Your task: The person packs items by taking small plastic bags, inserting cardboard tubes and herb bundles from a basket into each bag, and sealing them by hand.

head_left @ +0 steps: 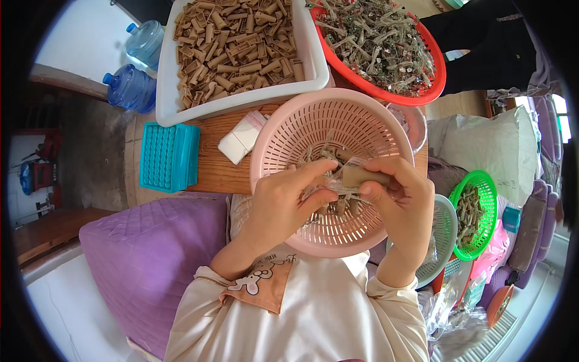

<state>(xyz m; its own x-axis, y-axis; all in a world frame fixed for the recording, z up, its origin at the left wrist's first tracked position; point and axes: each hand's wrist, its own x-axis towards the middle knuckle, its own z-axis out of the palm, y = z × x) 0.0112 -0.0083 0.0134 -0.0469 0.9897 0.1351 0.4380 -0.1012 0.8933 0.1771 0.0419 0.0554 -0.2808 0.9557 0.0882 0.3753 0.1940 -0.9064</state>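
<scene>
Over a pink slotted plastic basket [329, 114], my two hands work close together. My right hand [401, 196] grips a short tan tube [365, 176] between thumb and fingers. A clear plastic wrapper [354, 161] covers or clings to the tube's left end. My left hand [286, 202] pinches toward that end with thumb and fingertips, apparently on the crumpled clear plastic. In the basket's bottom lie more tan tubes [341, 208] and twisted plastic-wrapped pieces, partly hidden by my hands.
A white bin [238, 99] of tan tubes and a red basket [443, 69] of shiny wrapped pieces stand beyond. A teal ridged box [169, 157] and white packet [238, 142] sit left. A green basket [490, 208] lies right; two blue water jugs [132, 88] stand far left.
</scene>
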